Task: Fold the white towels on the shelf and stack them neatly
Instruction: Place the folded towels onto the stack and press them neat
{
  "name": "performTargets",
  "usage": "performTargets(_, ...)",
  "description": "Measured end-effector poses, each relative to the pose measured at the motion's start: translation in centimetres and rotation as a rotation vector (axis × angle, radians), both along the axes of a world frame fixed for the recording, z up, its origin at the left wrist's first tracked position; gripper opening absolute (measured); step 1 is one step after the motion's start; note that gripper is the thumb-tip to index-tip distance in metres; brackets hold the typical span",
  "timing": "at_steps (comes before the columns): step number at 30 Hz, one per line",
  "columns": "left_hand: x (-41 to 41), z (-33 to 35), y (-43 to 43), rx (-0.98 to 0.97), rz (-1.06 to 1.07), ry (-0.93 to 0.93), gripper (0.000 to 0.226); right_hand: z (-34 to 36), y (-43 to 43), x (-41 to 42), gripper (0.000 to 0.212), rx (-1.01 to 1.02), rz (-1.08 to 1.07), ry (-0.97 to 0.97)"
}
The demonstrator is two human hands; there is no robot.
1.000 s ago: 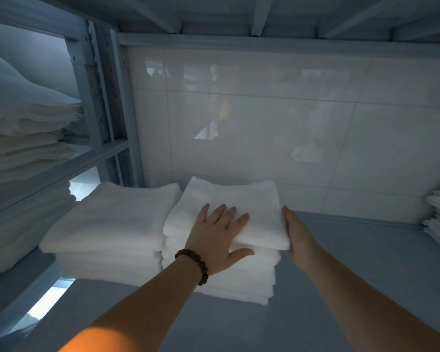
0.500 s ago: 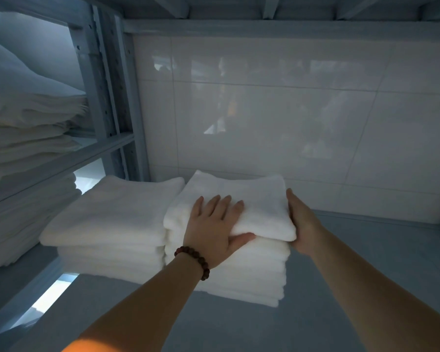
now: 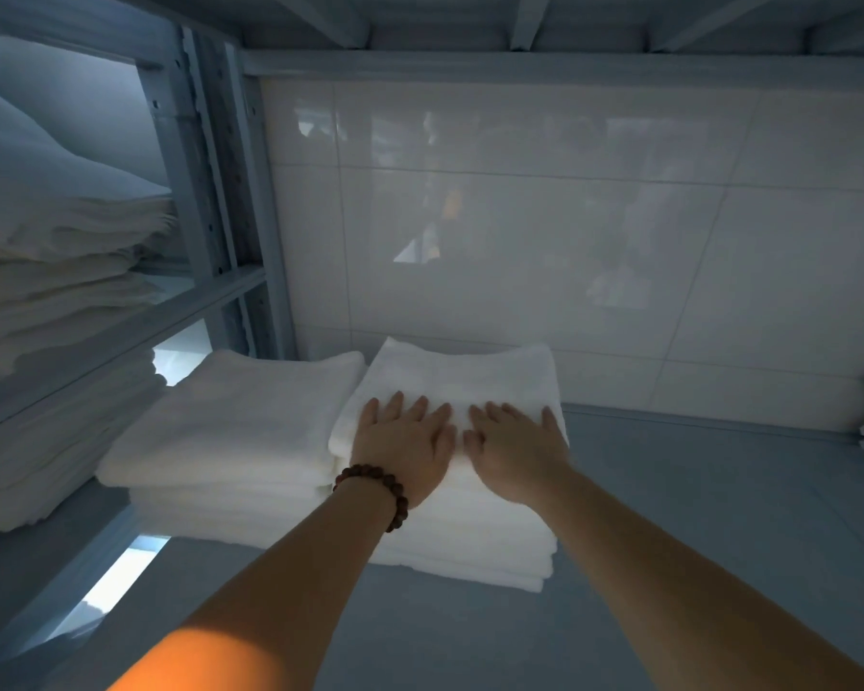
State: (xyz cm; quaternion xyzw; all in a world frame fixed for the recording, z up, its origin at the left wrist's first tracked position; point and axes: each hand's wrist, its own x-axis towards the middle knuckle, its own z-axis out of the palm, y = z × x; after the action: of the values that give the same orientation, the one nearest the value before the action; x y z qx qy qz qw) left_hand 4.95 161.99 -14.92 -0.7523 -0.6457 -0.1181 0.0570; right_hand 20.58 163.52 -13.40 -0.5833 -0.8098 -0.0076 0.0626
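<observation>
Both hands flat, fingers straight, side by side: left hand (image 3: 405, 451) and right hand (image 3: 512, 453) press the top towel (image 3: 460, 376) on the stack (image 3: 470, 551), centre frame, on the shelf (image 3: 694, 516). Risk: uneven pressure could slide that towel (soft, nothing pins it) askew.

The grey shelf (image 3: 694, 516) bears two touching stacks of folded white towels (image 3: 250, 421).

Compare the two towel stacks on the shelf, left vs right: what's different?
The right stack has the left hand and the right hand lying flat on its top towel; the left stack is untouched. The right stack stands taller than the left stack. Both are folded white towels, side by side on the same shelf.
</observation>
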Motion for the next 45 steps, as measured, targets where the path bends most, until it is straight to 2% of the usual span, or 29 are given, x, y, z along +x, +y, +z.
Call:
performTargets(4,-2.6,-0.4,-0.1,-0.081,0.076,-0.021,0.052,-1.4,-0.1,2.5,0.055,-0.078,-0.150,0.048)
performTargets(8,-2.9,0.1,-1.1,-0.087,0.070,-0.062,0.051,-0.1,-0.5,2.3,0.054,-0.116,-0.140,0.052)
performTargets(15,-2.9,2.7,-6.5,-0.070,0.105,-0.266,0.045,2.9,-4.8,2.9,0.025,-0.090,-0.087,0.246)
performTargets(19,-2.7,4.6,-10.9,-0.057,0.202,-0.387,0.049,4.3,-8.7,2.6,0.043,-0.099,-0.059,0.442)
performTargets(22,-2.3,5.5,-14.3,-0.007,0.258,-0.453,0.047,4.2,-11.9,2.3,0.043,-0.066,-0.039,0.572)
performTargets(26,-2.6,6.1,-16.9,0.009,0.332,-0.450,0.046,3.8,-14.2,1.7,0.042,-0.068,-0.030,0.687)
performTargets(37,-8.8,7.3,-19.3,0.045,0.476,-0.456,0.047,4.4,-14.7,-6.5,0.042,-0.105,0.146,0.663)
performTargets(45,-17.8,5.8,-18.1,-0.020,0.427,-0.505,0.050,3.6,-14.1,-16.2,0.039,-0.120,0.134,0.648)
